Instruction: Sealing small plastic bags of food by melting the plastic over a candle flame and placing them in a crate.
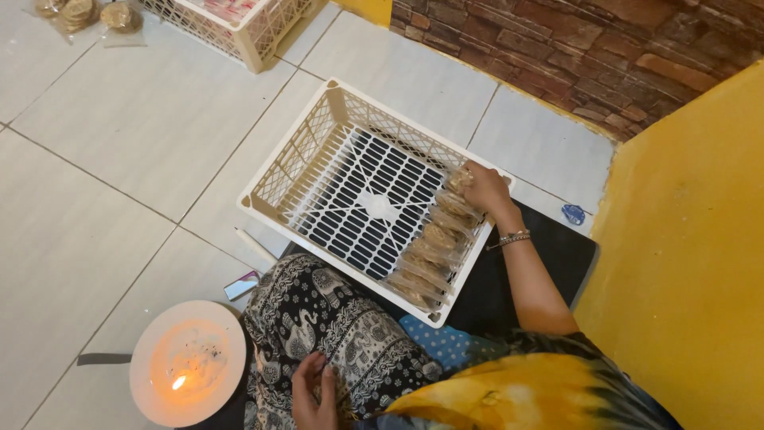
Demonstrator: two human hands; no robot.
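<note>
From the head view, my right hand (484,189) was closed on the end packet (460,181), at the far end of the row of packets (430,251) lining the crate (274,171) wall. My left hand (314,394) lay loosely curled on my knee, holding nothing. I judged it best to press that packet upright, tight against its neighbour.

Two crates (342,119) (259,36), one lit candle plate (189,362), two hands (485,189) (313,394)

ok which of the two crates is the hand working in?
The near white crate at centre: the right hand rests on clear snack packets lined along its right wall. The other crate sits at the top edge.
</note>
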